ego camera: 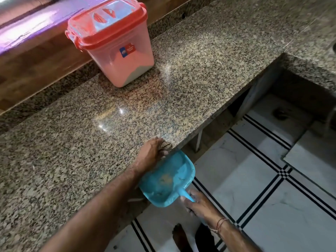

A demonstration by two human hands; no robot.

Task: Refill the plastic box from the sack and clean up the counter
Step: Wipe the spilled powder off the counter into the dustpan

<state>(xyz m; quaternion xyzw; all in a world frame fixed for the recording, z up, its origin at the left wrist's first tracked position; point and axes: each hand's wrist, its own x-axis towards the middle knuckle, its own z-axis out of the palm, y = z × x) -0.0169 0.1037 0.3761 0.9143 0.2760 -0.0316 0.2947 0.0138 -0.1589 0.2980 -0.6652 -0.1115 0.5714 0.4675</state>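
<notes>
Overall: a person stands at a speckled granite bench, seen from above.
Plastic box: the plastic box stands upright at the far side of the bench, near the back edge, well apart from both hands. Its red lid is on, with red clips at the side. A small blue and red sticker shows on its front wall. Pale contents show through the wall in the lower part.
Left hand: the left hand lies at the front edge of the bench, fingers curled over a small brownish wad pressed against the stone; what the wad is cannot be told.
Dustpan: a blue dustpan is held just below the bench edge, beside the left hand, mouth toward the bench. Some yellowish crumbs lie inside it.
Right hand: the right hand is clenched round the dustpan's handle. A thin thread band circles the wrist.
Floor: white tiles with black stripe lines lie below; a bare foot shows near the bottom.
Sack: not visible.
</notes>
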